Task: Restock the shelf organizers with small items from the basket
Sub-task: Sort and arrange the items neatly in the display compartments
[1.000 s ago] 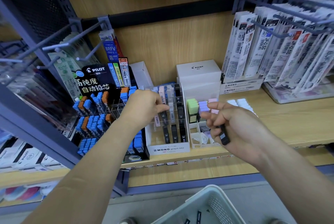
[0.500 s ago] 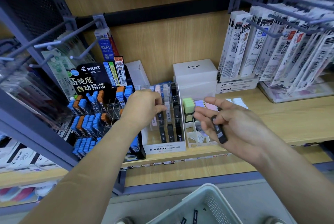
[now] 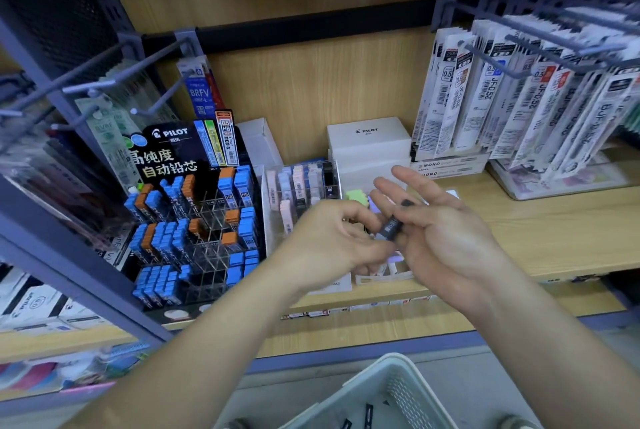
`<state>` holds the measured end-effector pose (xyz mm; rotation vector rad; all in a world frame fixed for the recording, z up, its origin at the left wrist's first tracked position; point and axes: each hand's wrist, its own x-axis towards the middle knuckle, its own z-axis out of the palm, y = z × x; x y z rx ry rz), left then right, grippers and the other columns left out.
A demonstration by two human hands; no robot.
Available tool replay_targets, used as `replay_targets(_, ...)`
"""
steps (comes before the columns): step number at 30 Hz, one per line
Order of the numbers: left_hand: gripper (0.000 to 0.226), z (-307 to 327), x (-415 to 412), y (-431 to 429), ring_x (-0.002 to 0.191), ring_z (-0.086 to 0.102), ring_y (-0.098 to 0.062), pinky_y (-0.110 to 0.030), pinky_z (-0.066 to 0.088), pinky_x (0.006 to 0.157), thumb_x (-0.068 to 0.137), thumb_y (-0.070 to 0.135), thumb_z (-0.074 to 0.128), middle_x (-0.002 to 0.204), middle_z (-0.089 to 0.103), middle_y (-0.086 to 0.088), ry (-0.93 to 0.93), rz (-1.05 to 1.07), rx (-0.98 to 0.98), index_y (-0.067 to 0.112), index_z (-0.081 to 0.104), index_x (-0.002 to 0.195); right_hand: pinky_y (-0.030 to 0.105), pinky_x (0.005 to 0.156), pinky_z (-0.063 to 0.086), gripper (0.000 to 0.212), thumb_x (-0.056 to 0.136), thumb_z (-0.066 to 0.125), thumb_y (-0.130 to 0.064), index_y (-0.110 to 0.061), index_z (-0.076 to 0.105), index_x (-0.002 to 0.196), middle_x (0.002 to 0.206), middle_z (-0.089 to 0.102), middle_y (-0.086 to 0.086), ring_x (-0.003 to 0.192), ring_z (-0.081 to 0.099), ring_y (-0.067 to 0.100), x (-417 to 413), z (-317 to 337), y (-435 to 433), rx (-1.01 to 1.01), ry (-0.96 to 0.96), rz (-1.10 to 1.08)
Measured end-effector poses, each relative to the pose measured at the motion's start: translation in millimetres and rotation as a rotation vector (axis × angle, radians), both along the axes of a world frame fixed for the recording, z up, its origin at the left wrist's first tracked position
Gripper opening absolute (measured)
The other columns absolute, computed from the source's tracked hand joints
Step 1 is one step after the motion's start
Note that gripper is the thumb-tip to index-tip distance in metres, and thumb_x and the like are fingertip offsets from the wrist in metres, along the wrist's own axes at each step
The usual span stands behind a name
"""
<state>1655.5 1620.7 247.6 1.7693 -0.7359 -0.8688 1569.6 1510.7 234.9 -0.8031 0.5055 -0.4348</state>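
Observation:
A small black lead case (image 3: 391, 228) lies across the palm of my right hand (image 3: 446, 234), held there by the thumb while the fingers stay spread. My left hand (image 3: 329, 241) has its curled fingertips pinching the lower end of the same case. Both hands hover in front of the clear MONO organizer (image 3: 301, 183), whose slots hold pink, white and black lead cases. The white basket (image 3: 391, 390) sits below at the bottom edge, with a few dark cases inside.
A black Pilot lead display (image 3: 194, 221) with blue and orange cases stands left of the organizer. A white Pilot box (image 3: 367, 141) and pastel erasers (image 3: 353, 195) sit behind my hands. Refill packs (image 3: 519, 99) hang on hooks at the right; metal hooks (image 3: 86, 89) jut out at the left.
My left hand left the organizer and moved right to meet the case. My right hand turned palm up and shifted slightly left with the case.

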Motion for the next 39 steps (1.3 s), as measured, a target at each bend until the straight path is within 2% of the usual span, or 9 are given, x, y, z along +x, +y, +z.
replay_targets(3,0.006,4.1,18.1,8.7,0.065,0.067,-0.015,-0.021,0.055,0.062,0.086,0.012,0.069,0.076,0.073,-0.013,-0.109,0.037,-0.027,0.01,0.072,0.091,0.031,0.088,0.055,0.023,0.095,0.053,0.003,-0.009,0.066,0.109,0.115,0.067,0.02,0.099,0.069,0.022,-1.4,-2.5,0.8,-0.243,0.141,0.035)
replay_targets(7,0.015,6.5,28.9,12.5,0.06,0.063,-0.01,-0.018,0.052,0.058,0.091,0.016,0.061,0.07,0.07,-0.007,-0.131,0.074,-0.067,0.006,0.072,0.091,0.024,0.07,0.06,0.004,0.088,0.063,0.0,-0.003,0.065,0.085,0.079,0.07,0.017,0.075,0.073,0.023,-2.0,0.2,3.0,-0.306,0.177,0.022)
replay_targets(13,0.008,8.3,40.1,16.7,0.064,0.064,-0.013,-0.019,0.055,0.061,0.083,0.008,0.067,0.074,0.07,-0.01,0.124,0.125,-0.177,0.009,0.074,0.088,0.019,0.055,0.055,0.014,0.086,0.066,-0.005,0.005,0.064,0.096,0.075,0.073,0.017,0.065,0.073,0.02,3.1,2.6,8.3,-0.187,0.187,0.02)
replay_targets(16,0.012,11.9,45.0,20.7,0.069,0.067,-0.013,-0.019,0.056,0.067,0.084,0.003,0.066,0.079,0.071,-0.011,-0.01,0.095,-0.154,0.008,0.072,0.094,0.021,0.058,0.058,0.01,0.09,0.061,-0.003,0.004,0.064,0.096,0.081,0.074,0.019,0.069,0.074,0.022,4.0,1.0,11.0,-0.157,0.178,0.075)
replay_targets(20,0.014,16.8,54.8,24.6,0.065,0.069,-0.014,-0.021,0.057,0.064,0.08,0.001,0.071,0.073,0.073,-0.007,-0.126,0.241,-0.211,0.008,0.071,0.093,0.025,0.067,0.06,0.008,0.091,0.06,-0.001,-0.001,0.067,0.094,0.09,0.075,0.018,0.079,0.074,0.025,5.2,-0.1,14.5,-0.202,0.174,0.123)
replay_targets(25,0.02,8.4,82.3,33.0,0.072,0.069,-0.008,-0.023,0.056,0.076,0.079,0.012,0.076,0.077,0.072,0.009,-0.568,0.389,-0.068,0.03,0.074,0.086,0.024,0.065,0.058,0.009,0.091,0.061,-0.003,-0.001,0.068,0.095,0.084,0.073,0.014,0.073,0.068,0.02,2.2,-1.7,7.0,-0.238,0.248,0.058)
replay_targets(31,0.018,-15.9,85.6,27.7,0.08,0.06,-0.001,0.0,0.042,0.072,0.085,0.015,0.071,0.089,0.065,0.012,-0.789,0.282,0.113,0.022,0.075,0.1,0.025,0.06,0.055,0.012,0.092,0.058,0.001,-0.003,0.069,0.089,0.078,0.07,0.012,0.067,0.064,0.019,0.4,-2.8,3.7,-0.261,0.271,0.066)
replay_targets(35,0.019,-25.7,88.2,22.4,0.085,0.058,-0.009,-0.021,0.047,0.086,0.087,0.014,0.068,0.1,0.066,0.003,-0.886,0.18,0.164,0.019,0.074,0.105,0.024,0.059,0.055,0.015,0.093,0.057,0.002,-0.004,0.07,0.087,0.074,0.069,0.01,0.065,0.064,0.018,-0.7,-3.1,3.3,-0.268,0.277,0.083)
replay_targets(39,0.02,-32.7,88.2,19.6,0.097,0.06,-0.018,-0.032,0.048,0.092,0.088,0.01,0.066,0.102,0.066,-0.003,-0.97,0.088,0.195,0.014,0.074,0.106,0.024,0.057,0.055,0.017,0.093,0.055,0.002,-0.004,0.07,0.087,0.073,0.069,0.01,0.065,0.063,0.019,-1.3,-2.7,2.1,-0.273,0.286,0.099)
